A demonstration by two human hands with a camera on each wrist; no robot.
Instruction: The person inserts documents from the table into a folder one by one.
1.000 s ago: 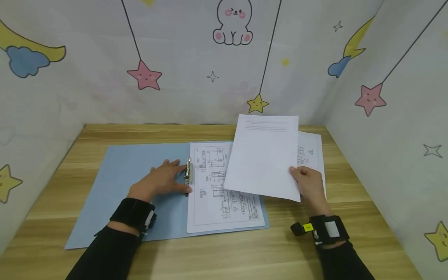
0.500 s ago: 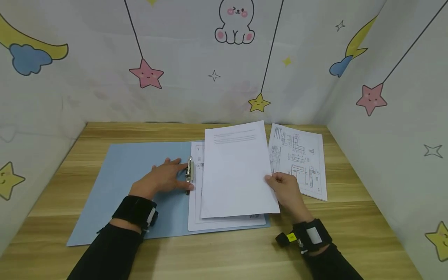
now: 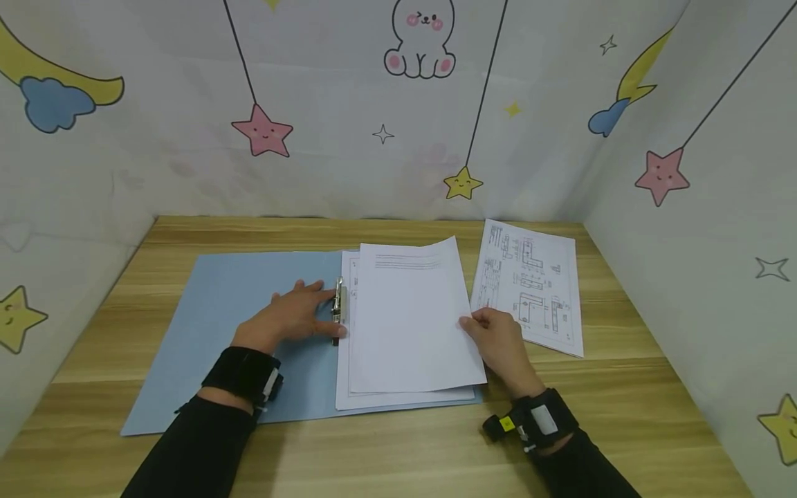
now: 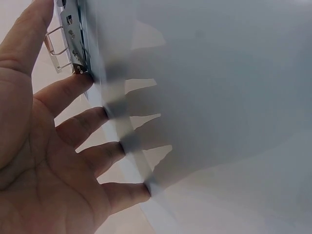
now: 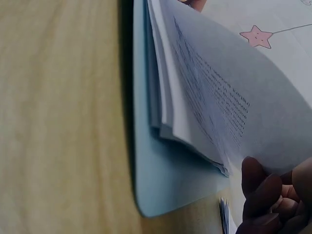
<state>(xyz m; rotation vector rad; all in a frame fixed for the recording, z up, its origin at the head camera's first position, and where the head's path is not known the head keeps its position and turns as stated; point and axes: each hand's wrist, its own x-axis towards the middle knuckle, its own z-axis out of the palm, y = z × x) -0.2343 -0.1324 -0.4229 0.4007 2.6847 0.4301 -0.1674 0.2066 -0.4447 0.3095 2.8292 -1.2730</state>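
Observation:
A blue folder (image 3: 212,311) lies spread on the table with a metal clip (image 3: 338,308) along its middle. My left hand (image 3: 289,318) rests there, thumb and forefinger at the clip. In the left wrist view its straight fingers (image 4: 80,127) touch a pale blue surface. My right hand (image 3: 501,346) pinches the right edge of a mostly blank sheet of paper (image 3: 411,318) with ruled lines at its top. The sheet covers most of the drawing sheets (image 3: 373,400) on the folder's right half. In the right wrist view the sheet (image 5: 273,107) bends up from the stack, print on its underside.
A separate stack of drawing sheets (image 3: 529,283) lies turned at the table's back right. The wooden table (image 3: 373,456) is bordered behind and at both sides by white cloth (image 3: 324,180) printed with stars and clouds.
My right hand has brought the sheet left and down from over the back-right stack onto the folder's right half, uncovering that stack. My left hand has stayed at the clip.

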